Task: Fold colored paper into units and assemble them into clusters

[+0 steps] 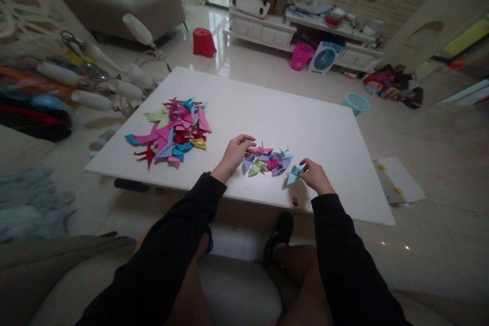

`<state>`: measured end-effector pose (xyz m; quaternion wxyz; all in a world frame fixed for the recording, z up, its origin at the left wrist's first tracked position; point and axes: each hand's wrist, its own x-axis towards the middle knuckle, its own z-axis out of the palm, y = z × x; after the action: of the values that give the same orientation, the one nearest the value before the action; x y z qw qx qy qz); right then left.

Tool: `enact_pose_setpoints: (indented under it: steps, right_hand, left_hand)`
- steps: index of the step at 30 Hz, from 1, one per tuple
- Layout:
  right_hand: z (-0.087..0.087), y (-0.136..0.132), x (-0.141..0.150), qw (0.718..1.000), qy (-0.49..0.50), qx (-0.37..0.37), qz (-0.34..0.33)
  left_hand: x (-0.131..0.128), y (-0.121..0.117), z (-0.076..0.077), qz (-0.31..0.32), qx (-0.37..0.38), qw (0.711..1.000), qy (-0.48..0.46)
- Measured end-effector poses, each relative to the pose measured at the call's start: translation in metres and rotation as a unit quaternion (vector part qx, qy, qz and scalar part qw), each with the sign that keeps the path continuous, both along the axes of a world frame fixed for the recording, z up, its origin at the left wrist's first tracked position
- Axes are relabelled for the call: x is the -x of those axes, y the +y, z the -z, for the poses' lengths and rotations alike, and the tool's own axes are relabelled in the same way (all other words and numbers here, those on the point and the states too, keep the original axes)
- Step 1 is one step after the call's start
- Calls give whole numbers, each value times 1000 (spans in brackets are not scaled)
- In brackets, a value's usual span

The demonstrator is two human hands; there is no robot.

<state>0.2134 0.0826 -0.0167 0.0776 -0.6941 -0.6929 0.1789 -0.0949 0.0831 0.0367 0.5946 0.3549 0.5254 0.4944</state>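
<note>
A small cluster of folded paper cranes [267,161] in pink, purple, green and blue lies on the white table [275,112] near its front edge. My left hand [234,154] rests at the cluster's left side, fingers curled and touching a pink crane [261,151]. My right hand [315,175] pinches a light blue crane [295,173] at the cluster's right end. A larger heap of coloured paper cranes [171,131] lies further left on the table.
White table sits over a glossy tiled floor. A rack with white rods and scissors [95,76] stands at the left. Red stool [204,42], pink bin [300,56], small fan [324,57] and teal basket [356,103] are behind. Paper sheets [399,181] lie on the floor at right.
</note>
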Motion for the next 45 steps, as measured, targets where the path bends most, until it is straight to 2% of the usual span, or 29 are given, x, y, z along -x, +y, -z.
enact_pose_setpoints:
  steps: [4, 8, 12, 16, 21, 36, 45]
  right_hand:
    - [-11, -9, 8, 993, -18, 78, -84]
    - [-18, -17, 28, 981, -8, 114, -155]
    - [-11, -23, 57, 987, -37, 87, -132]
    - [-1, -28, 84, 993, -19, 38, -109]
    - [6, -33, 104, 997, -7, 2, -77]
    - [1, -38, 105, 992, -45, 89, -80]
    - [13, -35, 105, 997, -25, 40, -64]
  left_hand:
    - [2, 1, -1, 1, 2, 1000, 1]
    - [2, 3, -1, -1, -1, 1000, 3]
    - [1, 3, 0, 1, 0, 1000, 3]
    - [1, 3, 1, 2, -2, 1000, 9]
    - [1, 3, 3, 4, -5, 1000, 10]
    - [2, 3, 2, 6, -5, 1000, 17]
    - [1, 3, 1, 5, 0, 1000, 8]
